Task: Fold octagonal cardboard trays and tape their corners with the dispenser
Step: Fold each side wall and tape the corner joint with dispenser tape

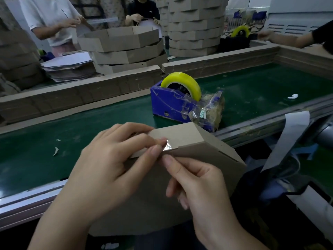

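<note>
**Tape pressed onto a tray corner at the belt's near edge**

The left hand (pixel 111 165) grips the brown folded cardboard tray (pixel 207 159). Its fingers curl over the raised side wall and its thumb presses the strip of clear tape (pixel 168 147) on the corner fold. The right hand (pixel 203 188) lies against the tray's flat panel with one fingertip touching just below the tape. Whether it clasps the board cannot be told.

The tray is tilted and overhangs the grey metal rail (pixel 27 199) of the green conveyor belt (pixel 72 138). Just behind it stands the blue tape dispenser (pixel 169 103) with its yellow tape roll (pixel 182 83). Bare belt spreads to the left, and a low cardboard wall (pixel 81 94) runs along the far side. Beyond that are stacks of folded trays (pixel 126 49).
</note>
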`<state>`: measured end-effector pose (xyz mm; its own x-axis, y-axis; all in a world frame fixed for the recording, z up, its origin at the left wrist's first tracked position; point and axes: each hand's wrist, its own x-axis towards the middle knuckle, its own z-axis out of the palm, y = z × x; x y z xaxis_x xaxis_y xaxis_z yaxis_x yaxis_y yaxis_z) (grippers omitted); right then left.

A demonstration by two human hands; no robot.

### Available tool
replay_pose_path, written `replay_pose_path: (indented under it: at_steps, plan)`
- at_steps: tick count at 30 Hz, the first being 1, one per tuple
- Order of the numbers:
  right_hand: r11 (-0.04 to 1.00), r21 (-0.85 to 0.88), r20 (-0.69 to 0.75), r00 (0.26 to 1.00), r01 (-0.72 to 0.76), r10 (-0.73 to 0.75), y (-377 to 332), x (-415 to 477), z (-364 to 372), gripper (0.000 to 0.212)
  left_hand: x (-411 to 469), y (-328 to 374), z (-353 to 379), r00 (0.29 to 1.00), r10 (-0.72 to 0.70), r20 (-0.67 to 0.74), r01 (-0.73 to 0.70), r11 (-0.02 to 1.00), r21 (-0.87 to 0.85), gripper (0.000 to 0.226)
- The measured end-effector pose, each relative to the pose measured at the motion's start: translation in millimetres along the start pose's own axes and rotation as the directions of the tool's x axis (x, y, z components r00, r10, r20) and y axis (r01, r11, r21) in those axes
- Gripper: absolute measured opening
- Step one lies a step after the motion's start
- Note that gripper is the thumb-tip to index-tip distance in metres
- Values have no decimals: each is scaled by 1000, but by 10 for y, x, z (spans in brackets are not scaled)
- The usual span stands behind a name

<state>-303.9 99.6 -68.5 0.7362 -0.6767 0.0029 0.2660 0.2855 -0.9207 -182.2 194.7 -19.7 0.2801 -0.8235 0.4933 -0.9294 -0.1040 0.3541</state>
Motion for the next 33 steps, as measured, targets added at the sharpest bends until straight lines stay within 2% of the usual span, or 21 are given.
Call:
replay_pose_path:
  at_steps: [4, 9, 12, 13, 15, 17, 18, 19, 20, 22, 23, 24, 25, 26, 28, 30, 33]
  plan:
    - [998, -32, 52, 997, -49, 51, -19, 21, -35, 35, 54, 94, 113, 989, -48, -143, 63, 992, 106, 29]
    - [977, -195, 144, 984, -80, 109, -133, 71, -134, 20, 49, 54, 154, 985, -7, -172, 27, 993, 112, 33]
    - [939, -332, 159, 975, -95, 155, -126, 88, -220, 34, 37, 14, 156, 984, -14, -175, 37, 991, 131, 33]
    - [932, -363, 147, 985, -29, 88, -132, 86, -252, 37, 20, 8, 157, 985, -9, -172, 34, 990, 139, 32]
    - [897, -377, 61, 973, 230, -224, -226, 144, -368, 40, -7, -8, 154, 987, 19, -163, 15, 979, 202, 29]
    - [751, -464, -50, 832, 470, -552, -385, 345, -602, 37, -18, -29, 155, 990, 36, -133, 2, 963, 269, 30]
    - [655, -551, -73, 752, 518, -655, -460, 518, -744, 31, -22, -39, 152, 993, 33, -113, 2, 956, 292, 32]
    - [582, -636, -70, 713, 507, -698, -516, 711, -868, 18, -26, -46, 147, 996, 26, -90, 4, 948, 320, 36]
    - [551, -707, -42, 751, 443, -659, -552, 923, -981, 11, -30, -51, 145, 998, 18, -66, 7, 934, 356, 41]
    - [533, -806, 12, 908, 257, -419, -573, 1319, -1187, 66, -36, -54, 142, 1000, 2, -24, 8, 906, 424, 49]
    - [535, -823, 29, 954, 191, -297, -567, 1486, -1266, 91, -34, -57, 139, 1000, -1, -10, 5, 897, 442, 52]
    - [537, -829, 49, 976, 157, -211, -562, 1608, -1306, 106, -34, -60, 136, 1000, 1, -2, 0, 893, 450, 53]
    - [540, -828, 68, 984, 149, -167, -552, 1698, -1328, 109, -35, -61, 134, 1000, 3, 1, -3, 891, 454, 54]
    - [547, -822, 76, 983, 156, -166, -527, 1767, -1363, 103, -38, -61, 131, 1000, 4, 0, -3, 890, 455, 54]
    - [521, -835, 64, 971, 178, -229, -464, 1819, -1396, 76, -43, -57, 128, 1000, -1, -11, 6, 892, 453, 54]
    - [477, -860, 24, 948, 181, -316, -408, 1826, -1408, 62, -39, -50, 131, 1000, -13, -21, 21, 891, 453, 53]
    - [451, -882, -86, 893, 138, -441, -300, 1780, -1360, 67, -31, -54, 125, 999, -23, -24, 31, 884, 466, 53]
